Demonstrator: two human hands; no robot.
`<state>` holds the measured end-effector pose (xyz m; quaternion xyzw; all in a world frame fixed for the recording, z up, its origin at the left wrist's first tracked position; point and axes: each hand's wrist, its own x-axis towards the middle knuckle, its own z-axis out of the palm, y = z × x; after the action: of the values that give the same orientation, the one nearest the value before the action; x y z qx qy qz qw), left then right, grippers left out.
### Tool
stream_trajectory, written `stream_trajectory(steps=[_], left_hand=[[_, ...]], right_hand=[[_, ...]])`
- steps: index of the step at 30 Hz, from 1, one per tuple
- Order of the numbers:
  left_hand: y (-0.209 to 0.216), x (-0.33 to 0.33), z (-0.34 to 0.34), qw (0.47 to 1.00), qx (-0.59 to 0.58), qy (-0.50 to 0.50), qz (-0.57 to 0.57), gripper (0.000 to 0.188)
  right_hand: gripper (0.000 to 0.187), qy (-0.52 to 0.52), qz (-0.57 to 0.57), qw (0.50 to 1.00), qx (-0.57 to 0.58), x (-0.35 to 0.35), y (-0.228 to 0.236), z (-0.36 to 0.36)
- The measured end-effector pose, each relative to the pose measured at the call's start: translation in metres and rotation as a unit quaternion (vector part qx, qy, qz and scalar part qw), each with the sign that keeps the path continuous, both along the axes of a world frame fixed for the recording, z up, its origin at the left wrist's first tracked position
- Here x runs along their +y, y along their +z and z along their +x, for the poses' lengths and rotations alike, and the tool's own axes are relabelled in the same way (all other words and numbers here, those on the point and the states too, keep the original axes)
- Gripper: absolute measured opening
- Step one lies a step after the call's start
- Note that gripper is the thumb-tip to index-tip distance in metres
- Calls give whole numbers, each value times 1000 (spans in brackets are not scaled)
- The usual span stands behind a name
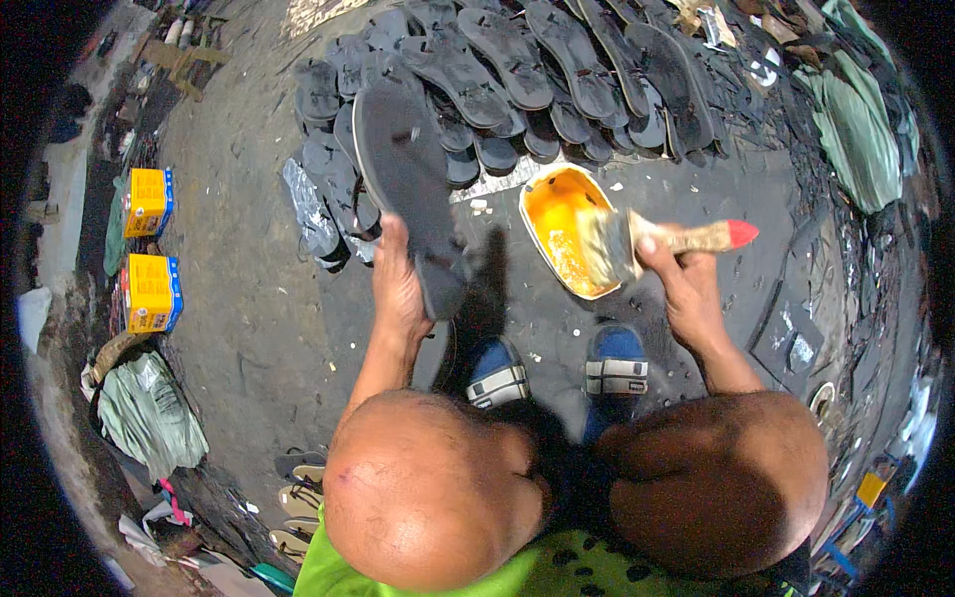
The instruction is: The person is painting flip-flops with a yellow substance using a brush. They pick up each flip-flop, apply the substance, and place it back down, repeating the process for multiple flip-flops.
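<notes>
Glue work, seen from the head camera looking down between the person's bare knees: the left hand (398, 284) is closed around the heel end of a flat dark grey rubber sandal sole (406, 184), thumb side up, so the sole stands off the concrete floor (239, 298) and leans away toward the heap of matching dark soles (557, 70) beyond. It looks light, thin and bendy, likely to flop if taken by its tip, so a grip at the narrow heel or along the edges, clear of any face to be coated, seems soundest. The right hand (686, 284) is wrapped around the red-tipped wooden handle of a wide flat paintbrush (652, 239), whose bristles sit over the white oval tub of yellow adhesive (562, 224). Wet bristles look sticky and apt to drip. Two yellow cartons (149, 249) stand well apart at the left.
</notes>
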<state>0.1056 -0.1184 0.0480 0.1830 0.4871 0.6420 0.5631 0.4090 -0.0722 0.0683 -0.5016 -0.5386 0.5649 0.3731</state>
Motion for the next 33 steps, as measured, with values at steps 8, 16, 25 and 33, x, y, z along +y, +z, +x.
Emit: stream_trajectory(steps=[8,16,25,33], left_hand=[[40,66,68,992,-74,-24,98,38],[44,42,91,994,-41,-30,101,73],[54,48,83,990,-92,3,105,69],[34,41,92,980,40,-13,195,72]], right_hand=[[20,4,146,969,199,23,28,-74],[14,-95,301,944,93,34,25,-54],[20,190,266,945,9,5,4,-38],[16,-44,240,964,-106,27,0,-43]])
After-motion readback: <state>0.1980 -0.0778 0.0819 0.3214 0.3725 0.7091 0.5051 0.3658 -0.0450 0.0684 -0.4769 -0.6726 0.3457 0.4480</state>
